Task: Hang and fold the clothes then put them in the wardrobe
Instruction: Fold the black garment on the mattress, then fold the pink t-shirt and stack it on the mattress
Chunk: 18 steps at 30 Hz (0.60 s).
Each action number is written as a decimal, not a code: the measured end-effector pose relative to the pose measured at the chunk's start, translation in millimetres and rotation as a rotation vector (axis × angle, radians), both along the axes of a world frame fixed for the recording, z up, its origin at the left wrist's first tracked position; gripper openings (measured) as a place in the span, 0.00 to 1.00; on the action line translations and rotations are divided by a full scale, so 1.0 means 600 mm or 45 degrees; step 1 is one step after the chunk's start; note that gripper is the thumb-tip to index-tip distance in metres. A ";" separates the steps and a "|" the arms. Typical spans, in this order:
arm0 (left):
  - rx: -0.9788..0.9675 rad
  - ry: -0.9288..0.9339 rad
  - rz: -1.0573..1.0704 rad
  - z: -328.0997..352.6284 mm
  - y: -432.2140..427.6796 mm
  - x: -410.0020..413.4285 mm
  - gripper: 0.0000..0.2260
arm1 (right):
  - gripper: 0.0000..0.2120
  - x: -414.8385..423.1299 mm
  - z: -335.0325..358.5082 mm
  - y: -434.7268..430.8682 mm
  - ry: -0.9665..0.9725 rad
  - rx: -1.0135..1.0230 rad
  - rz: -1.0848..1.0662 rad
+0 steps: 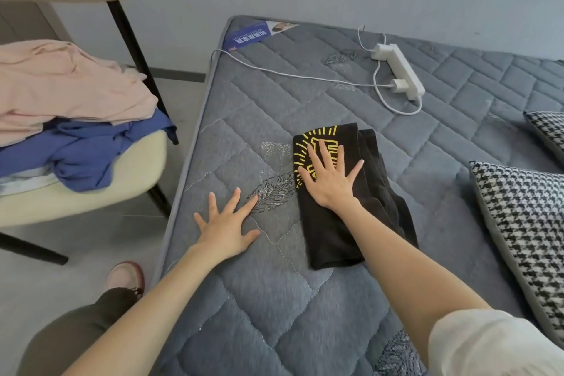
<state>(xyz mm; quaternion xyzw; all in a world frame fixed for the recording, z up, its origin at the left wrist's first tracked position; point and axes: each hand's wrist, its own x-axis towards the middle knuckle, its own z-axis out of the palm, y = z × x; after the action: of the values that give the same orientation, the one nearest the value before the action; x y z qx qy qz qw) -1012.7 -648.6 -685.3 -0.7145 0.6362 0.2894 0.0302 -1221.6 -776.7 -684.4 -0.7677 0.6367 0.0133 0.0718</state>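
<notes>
A black T-shirt [335, 232] with a yellow print lies folded into a narrow rectangle on the grey quilted mattress [274, 299]. My right hand [328, 175] presses flat on its upper half, fingers spread over the print. My left hand [227, 224] rests flat on the bare mattress just left of the shirt, fingers spread, touching no garment. On the cream chair [100, 192] at the left lies a heap of clothes: a pink garment [67, 85] on top of a blue one [82, 156].
A white power strip [399, 70] with its cable lies at the far side of the mattress. Two houndstooth pillows [525, 223] sit along the right edge. A blue label [250, 35] marks the far left corner. My knee and shoe show at the lower left.
</notes>
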 end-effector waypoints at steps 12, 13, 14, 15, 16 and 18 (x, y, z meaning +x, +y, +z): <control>-0.355 0.316 0.225 0.114 0.027 0.060 0.24 | 0.24 0.034 0.110 0.101 -0.407 -0.169 -0.051; -0.400 0.312 0.247 0.127 0.031 0.065 0.23 | 0.23 0.041 0.125 0.112 -0.460 -0.234 0.020; -0.446 0.311 0.275 0.141 0.034 0.070 0.22 | 0.22 0.048 0.139 0.121 -0.505 -0.288 0.094; -0.486 0.315 0.309 0.154 0.037 0.076 0.22 | 0.22 0.055 0.154 0.129 -0.544 -0.329 0.162; -0.525 0.324 0.339 0.168 0.040 0.083 0.21 | 0.21 0.062 0.169 0.136 -0.581 -0.356 0.217; -0.614 0.349 0.385 0.196 0.044 0.098 0.20 | 0.21 0.081 0.197 0.148 -0.662 -0.389 0.305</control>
<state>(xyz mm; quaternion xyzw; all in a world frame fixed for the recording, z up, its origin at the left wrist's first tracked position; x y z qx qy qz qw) -953.7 -621.9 -567.5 -0.7419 0.5713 0.2250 -0.2695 -1173.0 -687.8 -566.1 -0.8168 0.4966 -0.2706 0.1141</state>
